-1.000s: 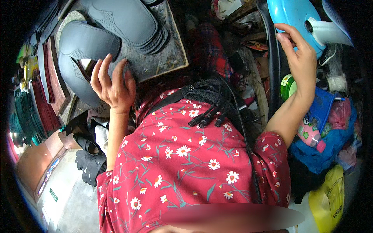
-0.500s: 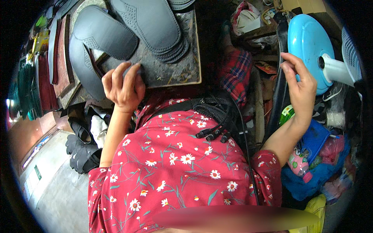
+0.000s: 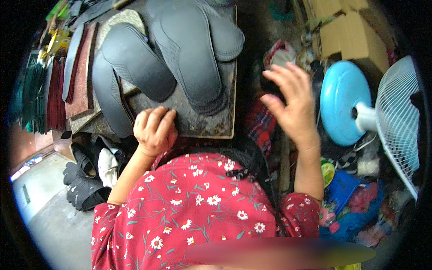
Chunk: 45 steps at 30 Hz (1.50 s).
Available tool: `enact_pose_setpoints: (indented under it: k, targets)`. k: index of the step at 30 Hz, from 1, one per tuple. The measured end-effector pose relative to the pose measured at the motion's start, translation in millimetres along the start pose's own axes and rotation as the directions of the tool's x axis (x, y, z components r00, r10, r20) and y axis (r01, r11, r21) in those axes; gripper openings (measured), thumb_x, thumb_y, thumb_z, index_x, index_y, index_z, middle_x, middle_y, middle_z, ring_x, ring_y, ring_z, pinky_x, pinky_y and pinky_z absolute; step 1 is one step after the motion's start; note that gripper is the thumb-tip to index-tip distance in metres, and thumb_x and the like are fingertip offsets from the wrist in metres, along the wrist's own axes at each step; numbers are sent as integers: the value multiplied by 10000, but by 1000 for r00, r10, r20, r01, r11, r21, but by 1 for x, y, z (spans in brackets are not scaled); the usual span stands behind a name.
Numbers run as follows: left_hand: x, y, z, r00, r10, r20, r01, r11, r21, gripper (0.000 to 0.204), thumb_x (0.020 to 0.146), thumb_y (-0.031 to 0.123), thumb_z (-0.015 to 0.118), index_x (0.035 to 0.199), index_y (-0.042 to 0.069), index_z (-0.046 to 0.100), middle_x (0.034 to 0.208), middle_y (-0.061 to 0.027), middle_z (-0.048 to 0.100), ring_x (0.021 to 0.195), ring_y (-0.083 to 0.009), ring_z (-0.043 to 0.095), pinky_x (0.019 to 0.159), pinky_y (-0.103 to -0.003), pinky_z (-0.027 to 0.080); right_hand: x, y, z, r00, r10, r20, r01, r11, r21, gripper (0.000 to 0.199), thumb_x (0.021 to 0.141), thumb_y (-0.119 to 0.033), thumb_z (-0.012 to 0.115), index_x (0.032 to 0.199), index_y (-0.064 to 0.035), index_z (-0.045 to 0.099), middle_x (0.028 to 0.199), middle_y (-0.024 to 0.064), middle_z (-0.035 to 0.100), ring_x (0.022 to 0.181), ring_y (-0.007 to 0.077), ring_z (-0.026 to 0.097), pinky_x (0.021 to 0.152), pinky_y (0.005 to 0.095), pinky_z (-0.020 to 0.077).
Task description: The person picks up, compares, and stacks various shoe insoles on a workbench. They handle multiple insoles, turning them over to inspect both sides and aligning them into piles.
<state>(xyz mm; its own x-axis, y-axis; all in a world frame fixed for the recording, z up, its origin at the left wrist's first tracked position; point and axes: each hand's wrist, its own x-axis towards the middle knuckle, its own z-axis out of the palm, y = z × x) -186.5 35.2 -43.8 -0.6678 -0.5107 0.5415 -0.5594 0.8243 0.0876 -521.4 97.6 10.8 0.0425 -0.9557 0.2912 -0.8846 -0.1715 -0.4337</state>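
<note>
My left hand (image 3: 155, 130) rests at the near edge of a dark worktop (image 3: 198, 128), its fingers curled and pressed together. Its fingertips point down, so anything in them is hidden. Just beyond it lie dark grey shoe soles (image 3: 141, 67), with a fanned group at the left. A stack of the same soles (image 3: 186, 58) stands to the right. My right hand (image 3: 292, 101) hangs in the air right of the worktop, fingers spread, with nothing in it. It is apart from the soles.
Bundles of dark green strips (image 3: 33, 99) and maroon strips (image 3: 57, 94) hang at the left. A fan with a blue round base (image 3: 344, 103) lies to the right, below a cardboard box (image 3: 355, 40). Black gloves (image 3: 83, 186) lie at the lower left.
My right hand has swung leftward toward the worktop, and its fingers have spread. My left hand stays at the worktop's near edge. The whole view has shifted.
</note>
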Motion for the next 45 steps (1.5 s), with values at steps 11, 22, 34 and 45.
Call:
enact_pose_setpoints:
  k: [11, 22, 34, 45]
  targets:
    - [16, 20, 5, 998, -23, -62, 21, 999, -38, 260, 716, 145, 676, 961, 64, 645, 954, -70, 626, 730, -224, 587, 629, -354, 466, 70, -64, 79, 835, -541, 100, 545, 838, -15, 563, 870, -571, 590, 1347, -271, 594, 1522, 117, 404, 1432, 349, 299, 1174, 604, 126]
    - [18, 30, 10, 997, -15, -71, 12, 999, -48, 314, 684, 177, 658, 968, 43, 667, 969, -105, 630, 771, -261, 597, 666, -380, 481, 61, -54, 82, 853, -521, -33, 522, 853, 29, 351, 808, -357, 727, 1025, -82, 713, 1240, 125, 647, 1211, 324, 570, 1083, 532, 383]
    - [20, 34, 10, 992, -8, -123, 4, 1000, -31, 248, 714, 210, 670, 920, 73, 646, 945, -65, 621, 753, -213, 582, 649, -346, 467, 61, -53, 80, 850, -523, -56, 525, 851, 11, 305, 805, -344, 728, 968, -86, 716, 1213, 107, 660, 1214, 301, 570, 1085, 512, 388]
    - [14, 24, 14, 988, -11, -153, 1, 998, -66, 251, 716, 224, 694, 915, 87, 623, 922, -41, 603, 766, -187, 583, 683, -311, 480, 66, -58, 78, 873, -488, 29, 488, 873, 5, 271, 818, -266, 723, 1026, -93, 716, 1248, 85, 659, 1233, 295, 562, 1084, 498, 385]
